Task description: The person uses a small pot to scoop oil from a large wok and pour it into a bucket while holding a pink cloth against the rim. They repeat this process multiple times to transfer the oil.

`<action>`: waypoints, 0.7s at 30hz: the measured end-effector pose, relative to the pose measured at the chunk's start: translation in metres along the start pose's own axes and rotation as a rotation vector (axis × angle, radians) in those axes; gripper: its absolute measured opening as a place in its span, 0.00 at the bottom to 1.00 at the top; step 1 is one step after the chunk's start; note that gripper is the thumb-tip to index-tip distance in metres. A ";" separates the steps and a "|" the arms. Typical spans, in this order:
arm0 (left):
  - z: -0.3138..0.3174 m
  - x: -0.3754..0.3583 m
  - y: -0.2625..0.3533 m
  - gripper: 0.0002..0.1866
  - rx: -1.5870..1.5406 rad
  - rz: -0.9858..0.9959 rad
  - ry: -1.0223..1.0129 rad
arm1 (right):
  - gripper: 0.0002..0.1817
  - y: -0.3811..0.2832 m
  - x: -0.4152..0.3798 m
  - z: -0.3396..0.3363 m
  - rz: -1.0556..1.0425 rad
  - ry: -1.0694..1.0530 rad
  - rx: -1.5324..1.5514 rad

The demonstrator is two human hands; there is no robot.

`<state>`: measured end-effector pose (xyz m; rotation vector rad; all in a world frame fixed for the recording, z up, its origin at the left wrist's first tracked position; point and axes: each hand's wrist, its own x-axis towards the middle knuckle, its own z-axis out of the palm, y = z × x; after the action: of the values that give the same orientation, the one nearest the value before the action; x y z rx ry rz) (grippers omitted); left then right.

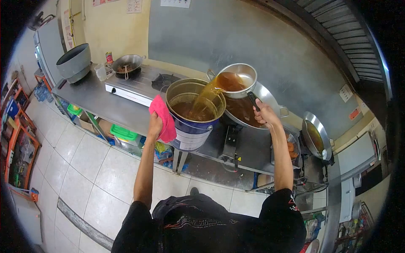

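Observation:
My right hand (266, 114) is wrapped around the black handle of a metal saucepan (249, 75), which tips to the left. Brown, oil-like liquid (207, 96) streams over its lip into a tall blue-and-white bucket (190, 137), where more brown liquid shows inside. A pink cloth (165, 118) is gripped in my left hand (155, 126), pressed to the bucket's left side near the rim. Beneath the saucepan sits a large wok (270, 98), partly hidden, with brown liquid in it.
Left of the bucket is a gas stove (145, 86) bearing a smaller pan (131, 61). A big grey bowl (75, 59) stands at the counter's far end. To the right are a tray of browned food (292, 149) and another wok (313, 134) with liquid. Tiled floor (107, 168) lies below.

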<state>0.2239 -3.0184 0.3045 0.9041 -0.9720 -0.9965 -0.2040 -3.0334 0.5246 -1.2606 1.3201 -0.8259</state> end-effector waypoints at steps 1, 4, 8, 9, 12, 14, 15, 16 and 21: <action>-0.001 0.000 -0.001 0.15 0.001 -0.001 0.000 | 0.22 -0.001 0.001 0.002 0.003 -0.003 -0.003; -0.001 -0.002 0.002 0.15 0.016 0.017 0.013 | 0.21 -0.004 -0.001 0.008 -0.013 0.009 -0.020; 0.001 -0.007 0.007 0.14 0.041 0.034 -0.012 | 0.21 -0.009 -0.004 0.015 -0.015 0.021 -0.058; 0.003 -0.008 0.010 0.14 0.049 0.041 -0.001 | 0.22 -0.009 -0.002 0.016 -0.051 0.005 -0.074; 0.006 -0.006 0.012 0.14 0.048 0.016 0.012 | 0.23 -0.008 0.001 0.022 -0.072 0.004 -0.110; 0.008 -0.006 0.012 0.14 0.022 0.015 0.008 | 0.24 -0.008 -0.002 0.029 -0.066 0.049 -0.154; 0.009 -0.007 0.013 0.15 -0.005 0.020 0.006 | 0.25 -0.008 -0.002 0.032 -0.084 0.073 -0.221; 0.009 -0.008 0.013 0.15 -0.003 0.005 0.006 | 0.25 -0.007 -0.003 0.035 -0.069 0.072 -0.219; 0.008 -0.004 0.018 0.15 0.073 -0.016 -0.024 | 0.28 0.015 0.012 0.039 -0.268 0.152 -0.523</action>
<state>0.2197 -3.0113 0.3225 0.9633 -1.0282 -0.9934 -0.1677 -3.0341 0.5002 -1.8454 1.5716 -0.7982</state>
